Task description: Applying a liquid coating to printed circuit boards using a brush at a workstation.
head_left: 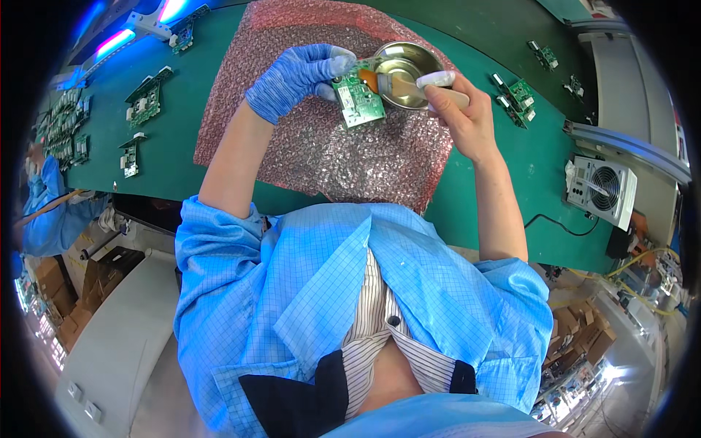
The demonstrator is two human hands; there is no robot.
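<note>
My left hand [296,77], in a blue knit glove, holds a small green circuit board [358,98] tilted above a pink bubble-wrap sheet [328,146]. My right hand [456,109], bare with a white finger cot on the forefinger, grips a wooden-handled brush [401,86]. The brush's orange bristles touch the board's upper right edge, right beside a round metal bowl [416,58]. The bowl rests at the far right corner of the bubble wrap.
The green bench mat [526,153] carries more circuit boards at far left [146,98] and far right [518,98]. A small white fan unit [602,190] sits at the right edge with a black cable. Another person in a blue coat [47,204] is at left. Cardboard boxes lie below.
</note>
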